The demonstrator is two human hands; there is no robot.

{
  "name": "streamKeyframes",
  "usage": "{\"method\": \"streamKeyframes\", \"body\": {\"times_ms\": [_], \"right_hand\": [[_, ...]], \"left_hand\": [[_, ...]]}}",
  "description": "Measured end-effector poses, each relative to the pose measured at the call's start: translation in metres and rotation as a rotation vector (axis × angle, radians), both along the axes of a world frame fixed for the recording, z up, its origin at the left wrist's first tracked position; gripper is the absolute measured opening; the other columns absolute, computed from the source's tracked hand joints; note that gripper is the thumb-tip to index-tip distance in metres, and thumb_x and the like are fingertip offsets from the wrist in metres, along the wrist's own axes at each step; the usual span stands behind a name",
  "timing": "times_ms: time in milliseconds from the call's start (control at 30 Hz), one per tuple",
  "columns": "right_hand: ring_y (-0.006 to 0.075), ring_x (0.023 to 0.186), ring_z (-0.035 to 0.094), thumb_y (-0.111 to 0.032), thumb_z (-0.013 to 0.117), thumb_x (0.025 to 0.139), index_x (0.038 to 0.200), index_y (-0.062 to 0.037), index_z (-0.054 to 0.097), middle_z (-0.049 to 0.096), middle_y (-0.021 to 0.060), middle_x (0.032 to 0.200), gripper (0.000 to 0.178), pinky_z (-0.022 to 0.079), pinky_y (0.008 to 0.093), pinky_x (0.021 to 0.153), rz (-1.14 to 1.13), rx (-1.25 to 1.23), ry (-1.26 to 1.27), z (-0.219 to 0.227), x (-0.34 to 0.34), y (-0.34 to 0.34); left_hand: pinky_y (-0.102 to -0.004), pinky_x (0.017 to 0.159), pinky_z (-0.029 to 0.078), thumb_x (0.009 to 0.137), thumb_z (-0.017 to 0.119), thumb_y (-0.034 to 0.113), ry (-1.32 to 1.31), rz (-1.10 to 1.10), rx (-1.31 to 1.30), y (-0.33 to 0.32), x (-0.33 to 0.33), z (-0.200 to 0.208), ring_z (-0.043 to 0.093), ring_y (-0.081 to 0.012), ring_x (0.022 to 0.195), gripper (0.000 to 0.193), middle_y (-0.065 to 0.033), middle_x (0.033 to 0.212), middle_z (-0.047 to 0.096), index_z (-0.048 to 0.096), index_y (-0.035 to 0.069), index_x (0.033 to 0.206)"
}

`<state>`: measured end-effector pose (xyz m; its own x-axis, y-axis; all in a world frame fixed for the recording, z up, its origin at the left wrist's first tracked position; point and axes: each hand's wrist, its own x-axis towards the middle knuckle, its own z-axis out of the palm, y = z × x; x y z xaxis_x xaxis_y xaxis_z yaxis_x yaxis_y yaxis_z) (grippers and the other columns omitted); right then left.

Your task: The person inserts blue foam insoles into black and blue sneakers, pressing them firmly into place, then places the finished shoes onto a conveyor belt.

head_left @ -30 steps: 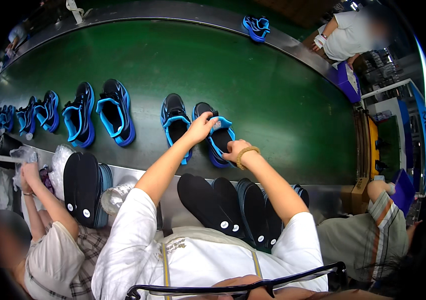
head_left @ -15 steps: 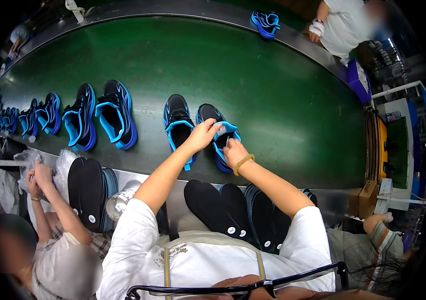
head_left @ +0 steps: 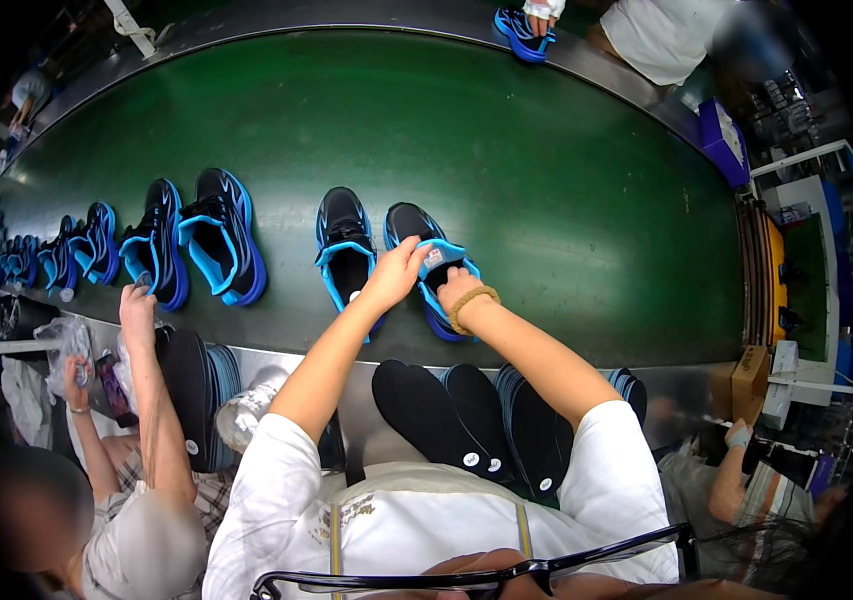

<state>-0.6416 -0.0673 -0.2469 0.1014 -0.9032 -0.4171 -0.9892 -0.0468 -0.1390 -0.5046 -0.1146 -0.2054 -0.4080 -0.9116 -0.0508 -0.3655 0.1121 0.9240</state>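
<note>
Shoes in black and blue (head_left: pixel 222 190) stood in a row at the left of the green surface (head_left: pixel 567 180), with their heels toward the near side. Below them was a co-worker (head_left: pixel 142 550), whose one hand (head_left: pixel 137 310) was raised to the heel of a shoe in this row, while the other hand (head_left: pixel 78 380) was at a clear plastic bag (head_left: pixel 65 348). Beside the raised arm lay a stack of black insoles (head_left: pixel 187 395), and next to it a clear, shiny thing (head_left: pixel 249 415), too unclear to name. Near the middle of the surface stood two similar shoes side by side, toes pointing away from the person. The first shoe (head_left: pixel 342 212) was partly covered by the left forearm. The left hand (head_left: pixel 397 272) was narrow, its thumb and fingers holding the tongue (head_left: pixel 452 250) of the second shoe (head_left: pixel 409 222), where a pale label could be seen. The right hand (head_left: pixel 460 287), with a yellowish wristband (head_left: pixel 475 303), had its fingers inside the opening of this second shoe; whether they held something, one could not tell. Below lay more black insoles (head_left: pixel 437 415), overlapping, with round white stickers. At the far edge, another shoe (head_left: pixel 519 42) was under a white-wrapped hand (head_left: pixel 544 10). Farther right were a purple box (head_left: pixel 719 140) and a brown carton (head_left: pixel 750 372).
</note>
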Motion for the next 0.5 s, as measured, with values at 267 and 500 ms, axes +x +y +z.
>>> {"method": "streamKeyframes", "body": {"times_ms": [267,500], "right_hand": [[0.027,0.099,0.044,-0.019,0.036,0.078,0.103,-0.0038,0.048,0.041,0.0156,0.111,0.032,0.035,0.0337,0.086,0.231,0.155,0.111,-0.013,0.011,-0.03],[0.0297,0.101,0.044,-0.016,0.034,0.079,0.104,-0.0012,0.047,0.044,0.0202,0.109,0.032,0.034,0.0345,0.087,0.432,0.141,0.126,0.011,0.008,-0.026]], "left_hand": [[-0.0336,0.059,0.041,0.082,0.043,0.026,0.023,-0.022,-0.029,0.002,0.0,0.004,0.052,-0.0333,0.068,0.027,-0.0196,0.072,0.053,0.047,0.001,0.091],[-0.0325,0.061,0.041,0.082,0.043,0.027,-0.001,0.103,-0.055,0.01,-0.012,0.002,0.054,-0.0271,0.07,0.029,-0.0189,0.073,0.053,0.045,0.002,0.095]]}}
